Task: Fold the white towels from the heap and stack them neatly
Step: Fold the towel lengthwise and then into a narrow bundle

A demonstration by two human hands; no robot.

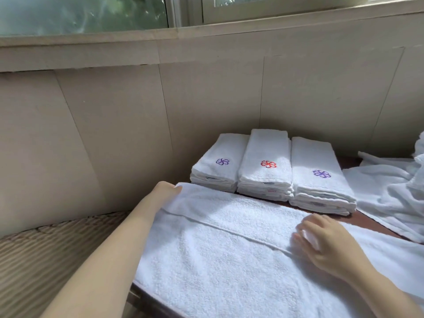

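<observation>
White rectangular terry towel [229, 260], spread flat: left hand [168, 188] grips far corner; right hand [321, 242] pinches folded edge.

A spread towel [218, 249] covers the near part of the bench [367, 222]. Behind it, side by side against the wall [206, 99], stand three piles of folded towels: the left stack [218, 161], the middle stack [266, 164] and the right stack [319, 177]. To their right lies the heap of unfolded towels [390, 189]. Left of the bench is a wicker seat [46, 253]. The left hand [168, 188] holds the spread towel's far left corner; the right hand [321, 239] pinches its fold on the right.
</observation>
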